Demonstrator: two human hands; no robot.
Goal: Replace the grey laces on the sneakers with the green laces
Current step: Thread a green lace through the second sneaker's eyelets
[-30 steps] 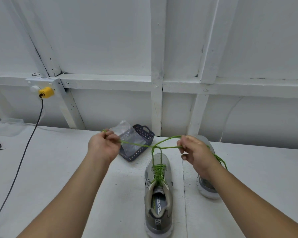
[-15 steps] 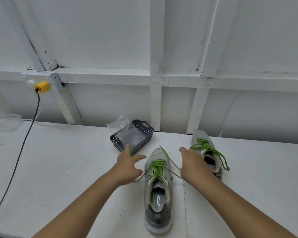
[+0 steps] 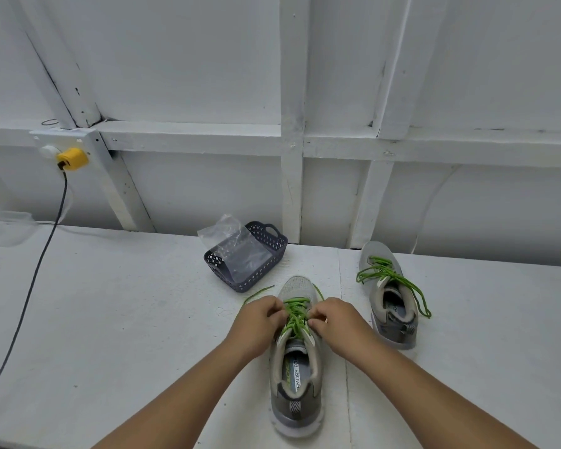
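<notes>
Green laces (image 3: 296, 314) run up the near sneaker (image 3: 294, 361), but the knot itself is hidden where both hands close over the upper eyelets, and the fingertips are tucked out of sight under the knuckles. One loose lace end trails out left of the left hand (image 3: 256, 322) onto the tabletop (image 3: 117, 319); another shows past the toe on the right. At the left edge a dark object is cut off by the frame and cannot be made out.

This sneaker lies near the front edge of the tabletop, its long axis running front to back, toe toward the rear edge and heel toward the person. The second sneaker (image 3: 390, 296) sits to its right, nearer the rear edge, toe also pointing back, its green laces hanging loose over the sides.

Both the left hand and the right hand (image 3: 336, 320) have fingers curled, pinching the laces at the top of the lacing.

A dark perforated basket (image 3: 272, 251) holding a clear plastic bag (image 3: 230, 244) stands just behind the near sneaker.
</notes>
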